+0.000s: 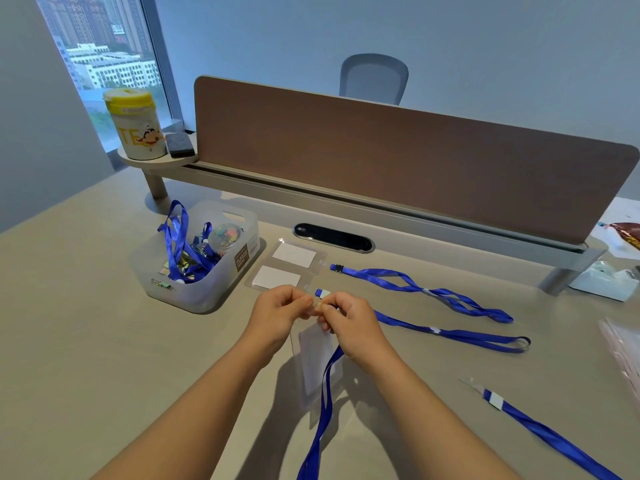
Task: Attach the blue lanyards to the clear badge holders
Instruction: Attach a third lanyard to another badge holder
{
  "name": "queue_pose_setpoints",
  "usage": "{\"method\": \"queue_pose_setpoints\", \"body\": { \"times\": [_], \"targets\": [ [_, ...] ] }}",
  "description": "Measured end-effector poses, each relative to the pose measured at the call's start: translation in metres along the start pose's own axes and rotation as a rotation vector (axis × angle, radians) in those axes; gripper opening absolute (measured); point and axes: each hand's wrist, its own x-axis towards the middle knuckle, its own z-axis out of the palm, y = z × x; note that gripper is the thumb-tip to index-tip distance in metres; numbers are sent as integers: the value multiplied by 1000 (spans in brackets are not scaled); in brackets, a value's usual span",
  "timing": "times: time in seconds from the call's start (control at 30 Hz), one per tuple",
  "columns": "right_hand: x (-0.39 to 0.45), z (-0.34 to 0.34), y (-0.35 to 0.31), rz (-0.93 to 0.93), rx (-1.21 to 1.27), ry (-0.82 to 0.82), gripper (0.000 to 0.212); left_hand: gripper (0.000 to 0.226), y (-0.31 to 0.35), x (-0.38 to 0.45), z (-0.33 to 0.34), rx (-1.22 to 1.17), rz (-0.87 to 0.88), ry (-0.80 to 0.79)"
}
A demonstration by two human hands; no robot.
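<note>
My left hand (281, 309) and my right hand (349, 323) meet above the desk, both pinching the top edge of a clear badge holder (313, 365) with a white card inside. It hangs down between my wrists. A blue lanyard (320, 420) trails from my right hand down toward me. Two more clear badge holders (294, 255) (275, 278) lie flat behind my hands, each with a blue lanyard (422, 289) (450, 334) stretching right. Another blue lanyard (540, 431) lies loose at the lower right.
A translucent plastic bin (221, 289) with several lanyards and small items sits left of the holders. A brown divider panel (398, 161) runs along the back of the desk, with a yellow-lidded canister (133, 126) on a shelf. A tape dispenser (602, 280) stands far right.
</note>
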Motion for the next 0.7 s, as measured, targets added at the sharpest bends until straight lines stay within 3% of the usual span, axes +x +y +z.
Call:
{"method": "queue_pose_setpoints", "body": {
  "times": [0.23, 0.37, 0.47, 0.6, 0.7],
  "targets": [
    [4, -5, -7, 102, 145, 3, 18, 5, 2, -2, -7, -85, -27, -62],
    [5, -8, -11, 166, 249, 6, 21, 32, 0, -3, -6, -37, -5, -29],
    [5, -9, -13, 201, 301, 4, 25, 18, -2, -2, -6, 13, 26, 29],
    [4, -10, -12, 208, 197, 12, 23, 28, -6, -2, -7, 122, 78, 103],
    [4, -9, -10, 216, 83, 30, 20, 23, -5, -3, -4, 244, 173, 149]
  ]
}}
